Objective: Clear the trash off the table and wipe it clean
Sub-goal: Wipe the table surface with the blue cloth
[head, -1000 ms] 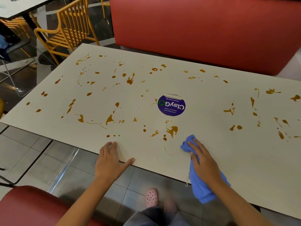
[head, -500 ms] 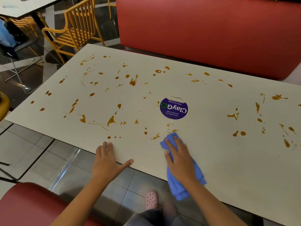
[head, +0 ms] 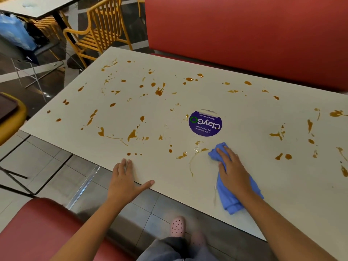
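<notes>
Right hand presses blue cloth flat on stained table

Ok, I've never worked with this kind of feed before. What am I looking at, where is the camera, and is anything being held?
There is no machine: these are a person's two bare hands, seen from one camera worn on their head, looking forward and down. The left hand rests flat on the near edge of the white table. The right hand presses a blue cloth onto the tabletop with straight fingers; nothing is gripped. Brown sauce splatters cover much of the surface, around a round purple ClayGo sticker. A red bench stands beyond the table.
</notes>
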